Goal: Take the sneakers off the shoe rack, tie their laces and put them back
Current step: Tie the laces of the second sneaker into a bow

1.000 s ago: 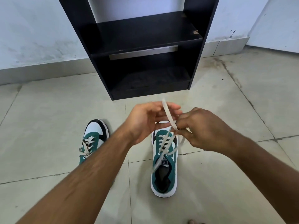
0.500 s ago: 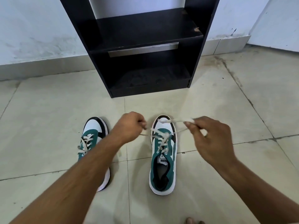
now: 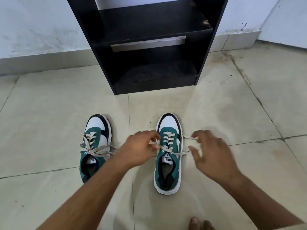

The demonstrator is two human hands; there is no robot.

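Two green, white and black sneakers stand on the floor tiles, toes toward the black shoe rack [image 3: 206, 52]. The left sneaker [image 3: 98, 141] has a bow in its cream laces, with loose ends lying across it. My hands flank the right sneaker [image 3: 168, 165]. My left hand [image 3: 139, 150] is curled at its left side, pinching the cream lace [image 3: 166, 147]. To the sneaker's right, my right hand [image 3: 214, 155] is blurred, fingers spread; a lace loop [image 3: 188, 137] lies at its fingertips, and I cannot tell whether they touch.
Both rack shelves hold no shoes, and the lower shelf [image 3: 157, 73] looks dusty. The rack stands against a pale wall with a tiled skirting [image 3: 41, 62]. My bare toes [image 3: 199, 224] show at the bottom edge.
My hands pulled the right sneaker's laces apart and came down to either side of the shoe. My right hand's fingers have now spread open. The camera tilted slightly downward.
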